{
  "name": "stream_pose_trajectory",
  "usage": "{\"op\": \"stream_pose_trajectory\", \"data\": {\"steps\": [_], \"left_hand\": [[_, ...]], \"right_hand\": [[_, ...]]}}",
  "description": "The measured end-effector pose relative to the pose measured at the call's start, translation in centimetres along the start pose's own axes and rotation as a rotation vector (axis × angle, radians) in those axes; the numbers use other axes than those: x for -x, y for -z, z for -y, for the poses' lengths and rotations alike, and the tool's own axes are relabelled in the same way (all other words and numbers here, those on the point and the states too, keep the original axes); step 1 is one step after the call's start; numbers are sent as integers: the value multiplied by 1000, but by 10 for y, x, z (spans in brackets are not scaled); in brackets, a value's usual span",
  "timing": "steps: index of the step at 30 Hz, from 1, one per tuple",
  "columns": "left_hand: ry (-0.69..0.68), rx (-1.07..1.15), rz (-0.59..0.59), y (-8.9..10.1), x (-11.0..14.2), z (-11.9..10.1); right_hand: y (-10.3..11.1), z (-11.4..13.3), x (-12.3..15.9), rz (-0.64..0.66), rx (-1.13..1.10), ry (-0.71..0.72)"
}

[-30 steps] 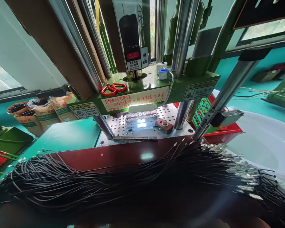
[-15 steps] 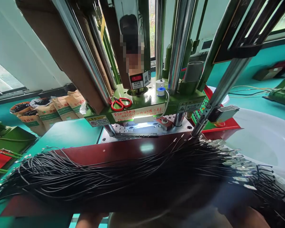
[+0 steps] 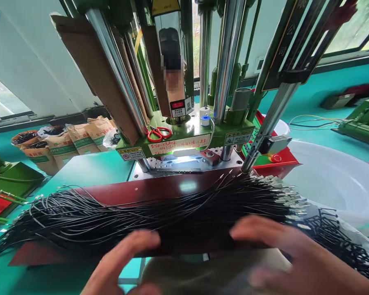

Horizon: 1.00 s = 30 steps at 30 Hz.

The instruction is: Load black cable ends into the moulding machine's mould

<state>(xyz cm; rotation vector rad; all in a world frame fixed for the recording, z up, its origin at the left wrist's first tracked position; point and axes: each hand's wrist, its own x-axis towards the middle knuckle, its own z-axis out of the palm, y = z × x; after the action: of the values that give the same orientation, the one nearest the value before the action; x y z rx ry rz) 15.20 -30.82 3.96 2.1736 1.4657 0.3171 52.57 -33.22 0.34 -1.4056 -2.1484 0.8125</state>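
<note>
A thick bundle of black cables point(image 3: 184, 217) with metal-tipped ends lies lengthwise on a dark red board point(image 3: 160, 187). My left hand point(image 3: 123, 262) reaches up from below, its fingers apart and curved, the fingertips at the near edge of the bundle. On the other side, my right hand point(image 3: 289, 250) is spread in the same way, its index finger over the cables' near edge and its thumb lower down. Neither hand shows anything in its grasp. Both are slightly blurred, and whether the fingertips touch the cables I cannot tell.
Behind the board stands a green press point(image 3: 184, 141) with steel columns and red-handled scissors point(image 3: 159, 134) on its ledge. To the right are a white tub point(image 3: 322, 176) and a heap of black moulded parts point(image 3: 335, 237). Paper sacks point(image 3: 64, 143) stand at the left.
Both hands have risen from the bottom edge into view, up to the near side of the cables. The head view has shifted slightly; the cable bundle lies as before.
</note>
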Motion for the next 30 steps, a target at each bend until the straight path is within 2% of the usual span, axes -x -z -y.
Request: {"op": "stream_pose_trajectory", "data": {"steps": [1,3,6,8,12,17,20,26,30], "left_hand": [[-86,-108,-65,0,-13,-3],[-261,-310,-106,-2,-41,-6],[-400,-433,-33,-6,-71,-1],[-396,-426,-9,-5,-83,3],[-360,-320,23,3,-97,8],[-331,-141,159,17,-109,4],[-345,-103,297,29,-125,-7],[-357,-76,551,48,-178,-23],[-279,58,657,47,-196,-12]], "right_hand": [[6,14,-24,-8,60,26],[11,29,-68,11,206,107],[6,25,-107,123,375,159],[3,14,-113,162,418,152],[9,-3,-104,113,425,101],[27,-2,-105,187,344,31],[35,10,-123,270,270,46],[41,32,-178,491,245,170],[38,21,-190,480,161,155]]}}
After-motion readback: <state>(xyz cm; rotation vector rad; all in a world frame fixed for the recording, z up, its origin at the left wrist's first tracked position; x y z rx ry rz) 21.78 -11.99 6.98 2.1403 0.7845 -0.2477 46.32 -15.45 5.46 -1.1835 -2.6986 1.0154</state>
